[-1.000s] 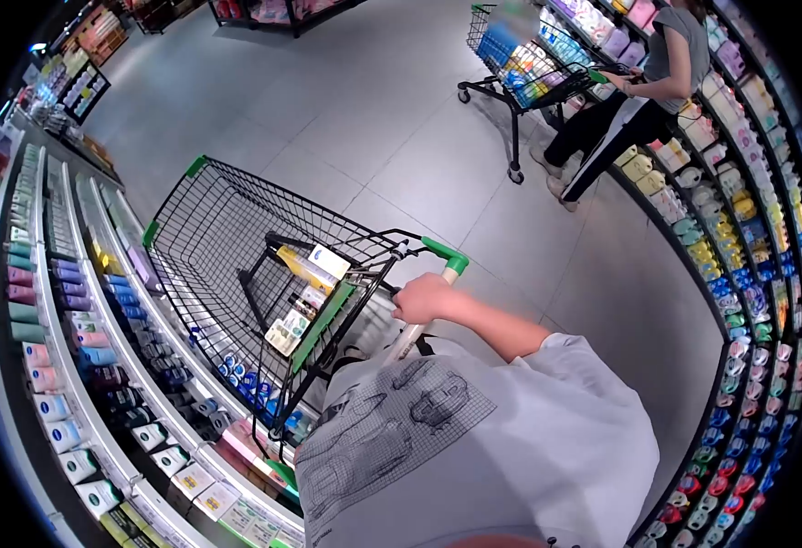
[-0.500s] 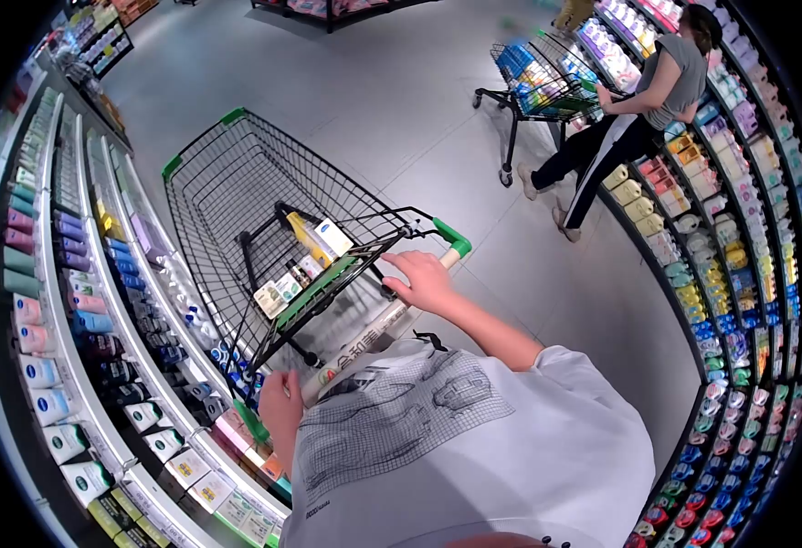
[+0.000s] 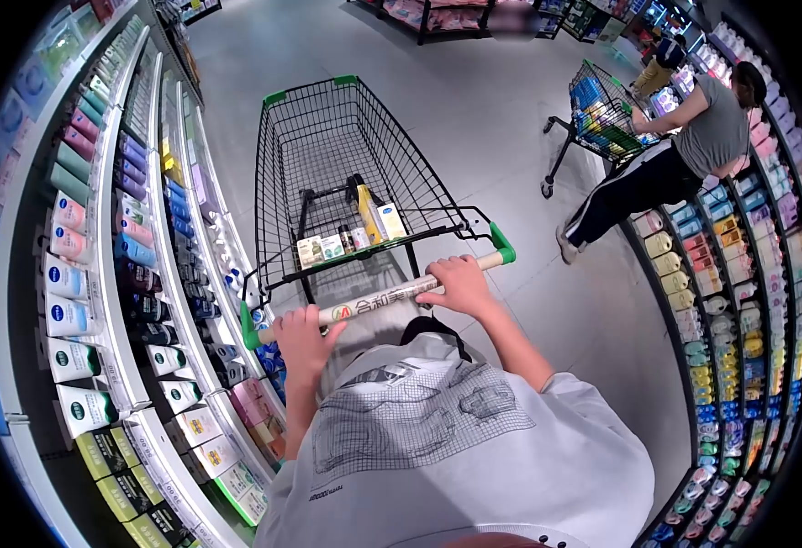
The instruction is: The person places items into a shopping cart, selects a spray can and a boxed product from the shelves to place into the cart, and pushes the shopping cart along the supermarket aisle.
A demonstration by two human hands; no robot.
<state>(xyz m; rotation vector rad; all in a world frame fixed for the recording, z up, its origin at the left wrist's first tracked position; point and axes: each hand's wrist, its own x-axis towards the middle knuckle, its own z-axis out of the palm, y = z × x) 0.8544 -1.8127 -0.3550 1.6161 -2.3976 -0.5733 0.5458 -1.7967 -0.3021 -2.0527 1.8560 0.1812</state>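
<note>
A black wire shopping cart (image 3: 328,164) with green corners stands in front of me. Its pale handle (image 3: 378,301) runs across with printed characters on it. On the handle's left end rests my left hand (image 3: 302,340), fingers wrapped over the bar. My right hand (image 3: 460,285) grips the bar right of its middle. Inside the cart, near the handle, lie a yellow bottle (image 3: 367,212), a white box (image 3: 390,222), small dark-capped bottles (image 3: 347,239) and pale green-and-white boxes (image 3: 320,248).
Shelves of tubes and boxes (image 3: 72,274) line the left side, close to the cart. Curved shelves of bottles (image 3: 730,301) rise on the right. A person in a grey top (image 3: 712,123) leans over another cart (image 3: 602,110). Grey floor tiles (image 3: 501,119) lie between.
My left hand came into view and has closed on the handle. My right hand lifted slightly, then settled on the bar. The cart has swung to point more straight ahead.
</note>
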